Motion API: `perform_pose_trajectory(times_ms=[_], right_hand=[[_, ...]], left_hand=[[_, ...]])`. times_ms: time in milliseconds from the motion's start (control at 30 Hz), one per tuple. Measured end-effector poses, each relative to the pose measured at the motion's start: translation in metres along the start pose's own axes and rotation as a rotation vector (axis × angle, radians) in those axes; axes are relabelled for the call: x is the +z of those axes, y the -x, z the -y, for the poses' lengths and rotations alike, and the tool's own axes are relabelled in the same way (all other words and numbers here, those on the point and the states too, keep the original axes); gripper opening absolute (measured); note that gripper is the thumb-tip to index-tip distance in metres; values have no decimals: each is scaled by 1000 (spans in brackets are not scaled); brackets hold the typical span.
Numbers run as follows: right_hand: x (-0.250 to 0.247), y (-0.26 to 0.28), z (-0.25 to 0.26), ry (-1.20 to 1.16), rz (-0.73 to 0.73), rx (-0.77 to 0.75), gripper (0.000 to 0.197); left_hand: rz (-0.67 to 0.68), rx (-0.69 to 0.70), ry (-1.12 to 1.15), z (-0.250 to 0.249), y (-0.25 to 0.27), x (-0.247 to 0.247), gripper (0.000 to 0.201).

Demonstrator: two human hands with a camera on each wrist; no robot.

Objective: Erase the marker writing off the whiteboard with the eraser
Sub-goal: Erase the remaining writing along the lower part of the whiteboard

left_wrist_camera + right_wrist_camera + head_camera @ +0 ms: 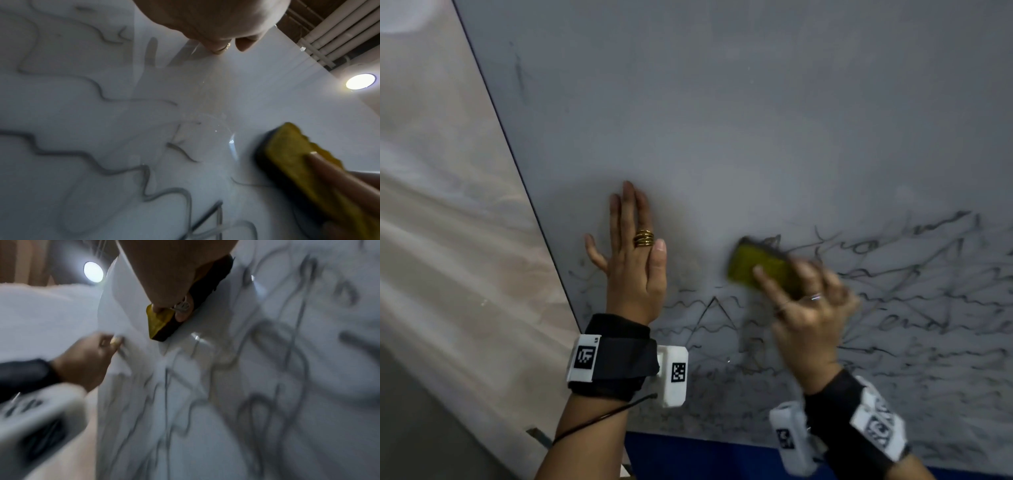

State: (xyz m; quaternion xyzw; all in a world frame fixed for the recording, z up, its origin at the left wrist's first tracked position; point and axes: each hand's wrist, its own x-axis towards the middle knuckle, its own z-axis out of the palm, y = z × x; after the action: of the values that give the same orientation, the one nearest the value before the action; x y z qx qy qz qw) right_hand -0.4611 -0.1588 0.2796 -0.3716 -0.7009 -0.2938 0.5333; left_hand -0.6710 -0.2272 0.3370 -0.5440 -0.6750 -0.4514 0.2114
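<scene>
A large whiteboard (pixel 722 120) fills the head view; its upper part is wiped grey, its lower right part carries dark marker scribbles (pixel 914 284). My right hand (pixel 804 305) grips a yellow eraser (pixel 760 269) with a black felt face pressed to the board at the scribbles' upper left edge. The eraser (pixel 304 162) shows blurred at the lower right of the left wrist view, and as a yellow and black eraser (pixel 162 327) under my fingers in the right wrist view. My left hand (pixel 633 253) lies flat on the board with straight fingers, left of the eraser, a gold ring on one finger.
The board's dark left edge (pixel 517 164) runs diagonally, with a pale wall (pixel 441 240) beyond it. A blue strip (pixel 705 455) lies below the board's bottom edge. Wavy marker lines (pixel 82 162) run under my left wrist. A round ceiling lamp (pixel 359 81) and pipes are overhead.
</scene>
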Motion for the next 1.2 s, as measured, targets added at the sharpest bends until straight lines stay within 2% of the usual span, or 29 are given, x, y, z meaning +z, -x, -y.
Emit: perform_pose_trajectory(times_ms=[100,200,267,333,400,467,567,633,667,833,900,967,1067,1133,1200], right_hand=[[-12,-28,-37,0,-150,176,68],[-11,-28,-27,-42,-201,264,63],[-4,-8,2,-51,-87,168,60],[1,14,20,-16,85,-7,55],[-1,20,11,14,159,-74,53],[-10,12,-12,27,97,-13,58],[-22,-4,-50,23,-84,203,58],[-21,-8,-56,-42,-122,307,52],[-18,-5,-48,-86,-109,308,51],[-7,24,-2,-134,159,-6,40],[-11,21,-15,-130,159,-32,36],[-22,11,-40,-101,61,38,41],[-37,-11,-70,-63,-112,286,48],[-37,-21,-63,-120,-151,410,48],[-30,-21,-35,-200,-115,388,50]], left_hand=[[28,16,17,-4,2,-5,61],[125,188,-52,-24,13,-5,58],[194,259,-66,-38,19,-1,56],[244,256,-47,-46,19,5,57],[271,246,-63,-45,16,8,56],[287,251,-98,-40,15,10,57],[314,249,-127,-38,17,14,58],[336,241,-133,-40,18,18,59],[346,237,-131,-40,18,20,59],[359,243,-121,-37,17,25,60],[350,242,-114,-37,17,25,60],[341,245,-109,-37,18,25,60],[337,247,-88,-37,19,26,61],[333,239,-83,-37,19,29,61],[327,231,-82,-37,19,33,60]])
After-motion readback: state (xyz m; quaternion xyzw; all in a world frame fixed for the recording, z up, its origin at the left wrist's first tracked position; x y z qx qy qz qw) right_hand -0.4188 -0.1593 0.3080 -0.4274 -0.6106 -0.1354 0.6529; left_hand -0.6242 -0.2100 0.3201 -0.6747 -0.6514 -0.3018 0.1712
